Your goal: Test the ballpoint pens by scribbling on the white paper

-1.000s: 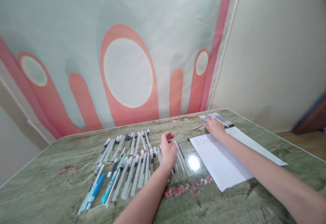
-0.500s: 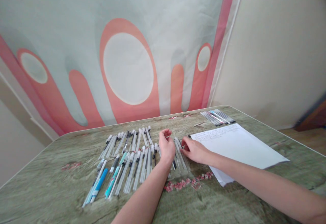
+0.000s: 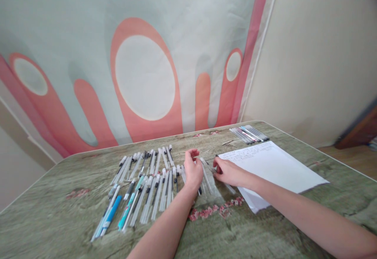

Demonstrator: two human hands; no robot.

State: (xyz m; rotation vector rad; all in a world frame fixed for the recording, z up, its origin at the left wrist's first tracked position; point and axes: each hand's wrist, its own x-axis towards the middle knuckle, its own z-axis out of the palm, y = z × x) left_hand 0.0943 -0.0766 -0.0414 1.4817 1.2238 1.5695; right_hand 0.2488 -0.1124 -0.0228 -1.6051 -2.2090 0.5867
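Rows of clear-barrelled pens [image 3: 150,198] lie on the table left of my hands. My left hand [image 3: 193,169] rests upright beside the right end of the rows, fingers apart and curved, nothing seen in it. My right hand [image 3: 228,171] is closed at the fingertips on a clear pen [image 3: 230,188] whose end shows below the hand. Between the hands lie a few more clear pens [image 3: 207,176]. A white sheet [image 3: 277,168] with handwriting along its top sits right of my right hand, partly under my forearm.
Several thin pens or refills [image 3: 249,134] lie side by side at the back right of the wood-patterned table [image 3: 59,208]. Blue and teal pens [image 3: 112,215] are at the front left. A printed backdrop [image 3: 188,47] hangs behind.
My right hand has moved slightly right, away from my left hand, and a clear pen has shifted right with it. My left hand has barely moved. The view has shifted slightly.
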